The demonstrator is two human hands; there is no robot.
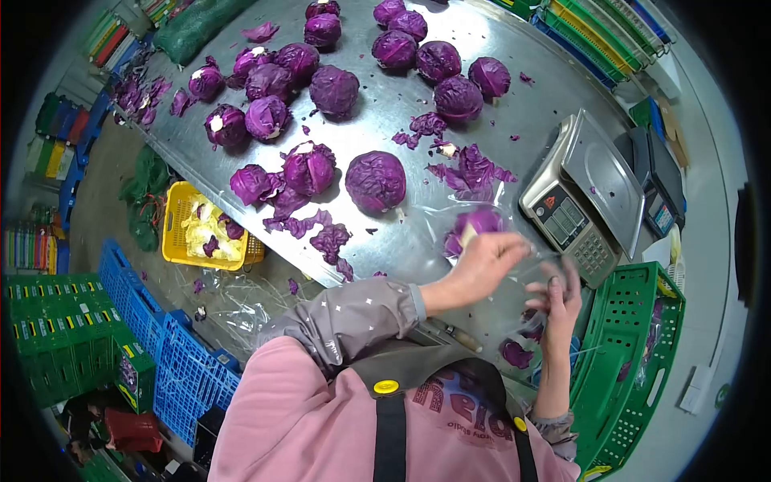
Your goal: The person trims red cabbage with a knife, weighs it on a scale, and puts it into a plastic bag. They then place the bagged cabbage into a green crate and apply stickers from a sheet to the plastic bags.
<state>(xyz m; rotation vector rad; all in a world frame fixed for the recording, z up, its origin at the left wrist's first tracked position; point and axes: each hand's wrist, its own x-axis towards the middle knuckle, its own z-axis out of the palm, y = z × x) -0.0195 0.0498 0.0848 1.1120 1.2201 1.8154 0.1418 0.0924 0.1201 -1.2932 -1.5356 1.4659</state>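
Note:
A red cabbage (479, 225) sits at the table's near edge, with a clear plastic bag (507, 299) at it and stretching toward me. My left hand (474, 269) reaches across just in front of this cabbage, thumb and fingers pinched together on the film. To its right, my right hand (556, 301) is curled at the other side of the bag, its fingers partly smeared by motion. Torn outer leaves (474, 170) lie just beyond the wrapped cabbage. Another whole red cabbage (375, 182) rests to the left of it.
Several cabbages (334, 90) and loose leaves spread over the metal table (321, 241). A weighing scale (574, 213) stands at right, above a green crate (622, 353). A knife handle (466, 339) lies near my body. A yellow crate (173, 221) with leaves stands left on the floor.

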